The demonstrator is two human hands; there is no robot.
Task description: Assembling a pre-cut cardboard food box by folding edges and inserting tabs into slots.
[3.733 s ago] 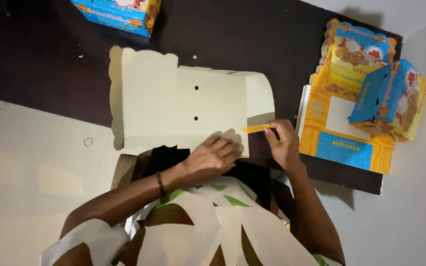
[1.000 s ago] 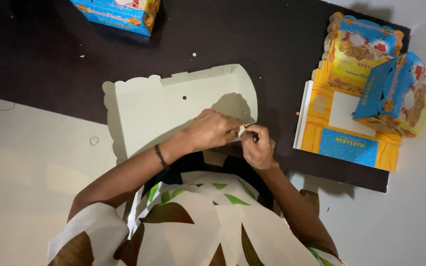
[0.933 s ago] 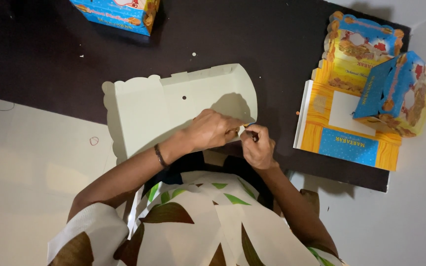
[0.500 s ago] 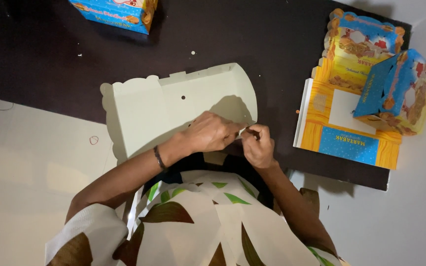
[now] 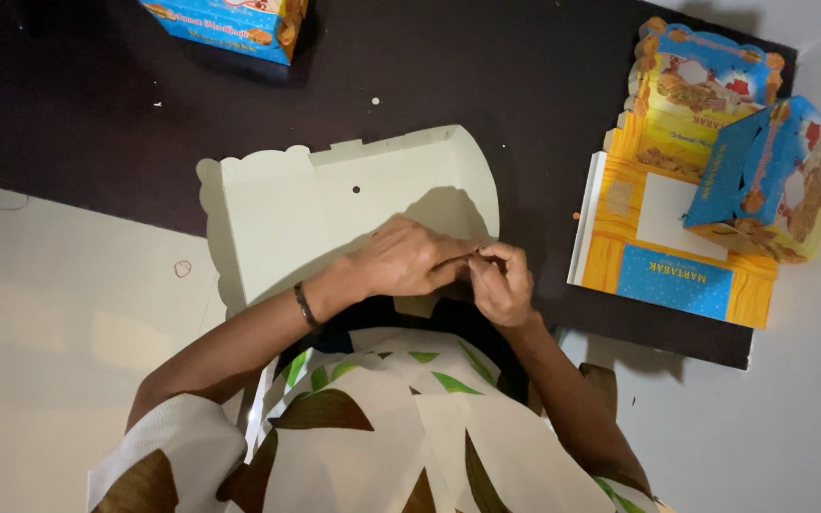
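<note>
Seen from above, a person leans over a dark table [image 5: 525,85] and works on a pale, flat box blank [image 5: 334,204]. The blank lies plain side up in the middle of the table, its long axis running left to right, slightly tilted. Its scalloped end points left, and a rounded flap points right. Its near left corner hangs over the table edge.

Both hands meet at the blank's near edge, toward its right end. The left hand [image 5: 410,258], with a dark bracelet at the wrist, lies over the card with its fingers curled toward the right hand. The right hand [image 5: 501,283] is closed in a pinch against the left fingertips. They seem to grip a small tab of the card, but the fingers hide it, so what they hold cannot be told for sure.

Well to the right lies a stack of flat printed blanks [image 5: 662,237], yellow and blue. A folded blue box [image 5: 772,180] rests on the stack, tilted; its inside is not visible. Another folded blue box [image 5: 230,21] sits at the table's far edge, cut off by the frame.
</note>
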